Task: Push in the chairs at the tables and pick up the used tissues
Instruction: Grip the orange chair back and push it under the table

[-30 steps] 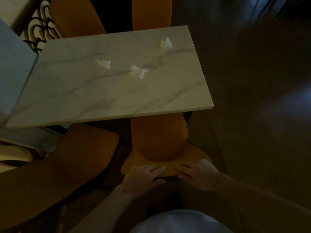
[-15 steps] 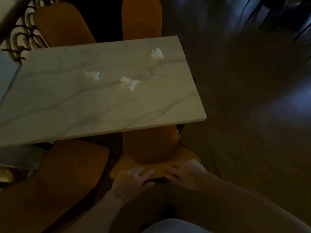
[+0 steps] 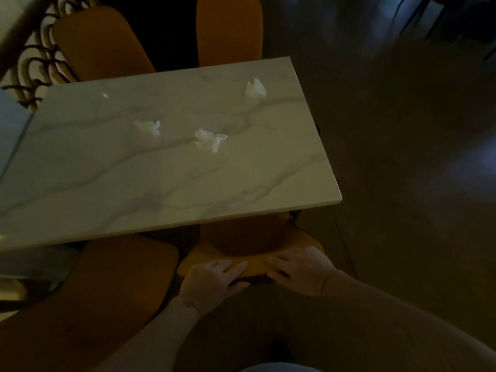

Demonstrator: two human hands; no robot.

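Orange chair point(image 3: 249, 260), seat under desk point(image 3: 171, 189): left hand point(image 3: 212, 281), right hand point(image 3: 300, 269), each grip clasping backrest top; three tissues point(image 3: 209, 140) on desk

Three crumpled tissues point(image 3: 255, 88) point(image 3: 148, 127) point(image 3: 210, 140), four orange chairs point(image 3: 249, 238) point(image 3: 118, 285) point(image 3: 102, 44) point(image 3: 229, 30), one marble table point(image 3: 134, 189)

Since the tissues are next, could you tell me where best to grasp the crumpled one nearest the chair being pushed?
Pinch the middle tissue at its raised bunched centre, coming from above. It lies loose on the flat marble table, apart from the others, so fingers close easily around the crumple.
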